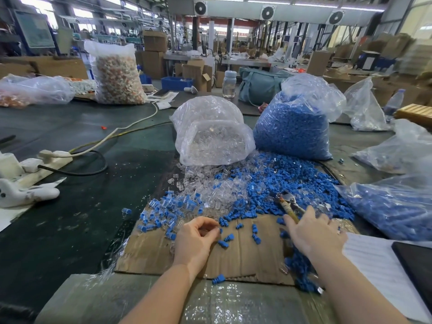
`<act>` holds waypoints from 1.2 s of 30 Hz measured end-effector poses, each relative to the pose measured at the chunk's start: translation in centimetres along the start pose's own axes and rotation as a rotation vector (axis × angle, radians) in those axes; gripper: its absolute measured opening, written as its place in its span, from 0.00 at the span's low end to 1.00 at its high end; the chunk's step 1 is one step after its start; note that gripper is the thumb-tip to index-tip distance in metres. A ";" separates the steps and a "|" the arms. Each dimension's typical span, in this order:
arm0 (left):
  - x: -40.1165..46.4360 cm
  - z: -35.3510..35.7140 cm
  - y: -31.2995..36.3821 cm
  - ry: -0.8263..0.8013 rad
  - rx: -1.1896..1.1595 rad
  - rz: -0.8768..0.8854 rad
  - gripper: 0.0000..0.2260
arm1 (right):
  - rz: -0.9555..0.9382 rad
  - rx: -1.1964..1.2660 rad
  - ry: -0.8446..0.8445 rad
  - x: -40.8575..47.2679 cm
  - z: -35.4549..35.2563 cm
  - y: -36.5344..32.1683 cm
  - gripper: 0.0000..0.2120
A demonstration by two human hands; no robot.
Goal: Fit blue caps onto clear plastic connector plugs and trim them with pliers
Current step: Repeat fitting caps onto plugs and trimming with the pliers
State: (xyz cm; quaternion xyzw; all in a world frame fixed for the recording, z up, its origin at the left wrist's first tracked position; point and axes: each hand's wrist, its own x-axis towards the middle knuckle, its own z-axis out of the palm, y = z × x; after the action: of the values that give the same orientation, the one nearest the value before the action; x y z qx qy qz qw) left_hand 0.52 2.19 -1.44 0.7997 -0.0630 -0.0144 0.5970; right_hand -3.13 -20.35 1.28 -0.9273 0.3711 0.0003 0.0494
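- The left hand [197, 232] hovers over the sheet of cardboard [236, 258], fingers curled in, thumb and fingertips pinched together on something small and clear; it looks like a plug, though I cannot make it out for certain.
- The right hand [313, 230] reaches forward with its fingers spread over the handles of the pliers [288, 203]. I cannot tell whether it has closed round them or only touches them.
- The pliers lie on the loose blue caps [292, 183], their metal jaws pointing away from the person.
- Those caps spread across the table [70, 206] in front of a big clear bag of blue caps [292, 129], which stands upright on the right.
- Just left of it a bag of clear plugs [210, 136] lies open, with clear plugs [205, 185] spilling out toward the cardboard.
- A pile of capped plugs [168, 213], clear with blue ends, sits on the cardboard's far left corner, beside the left hand.
- A few single blue caps lie scattered on the bare cardboard between the two hands.
- Another bag of blue pieces [392, 206] lies on the far right.
- At the left edge a white power strip [46, 160] with cables rests on the table.
- Further back stands a tall bag of orange and white parts [117, 78].
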 end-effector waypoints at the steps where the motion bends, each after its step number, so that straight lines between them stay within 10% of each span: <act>1: 0.1 0.0 0.0 -0.001 -0.005 -0.009 0.08 | 0.010 -0.019 -0.054 0.3 0.1 0.3 0.36; 15: 1.5 0.0 2.0 0.034 -0.367 -0.256 0.05 | -0.167 0.067 0.004 -0.8 -3.3 -0.6 0.13; 25: 4.0 0.0 4.7 0.076 -0.692 -0.422 0.06 | -0.297 0.729 -0.727 -4.9 -5.7 -4.5 0.05; 36: 4.3 -0.4 5.1 0.197 -0.598 -0.450 0.07 | -0.281 0.821 -0.854 -5.7 -5.6 -5.3 0.04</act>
State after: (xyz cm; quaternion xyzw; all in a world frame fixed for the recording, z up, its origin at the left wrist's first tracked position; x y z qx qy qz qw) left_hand 4.42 0.60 3.80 0.5816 0.1785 -0.0858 0.7890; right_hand -3.77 -13.11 7.60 -0.7905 0.1623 0.2226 0.5470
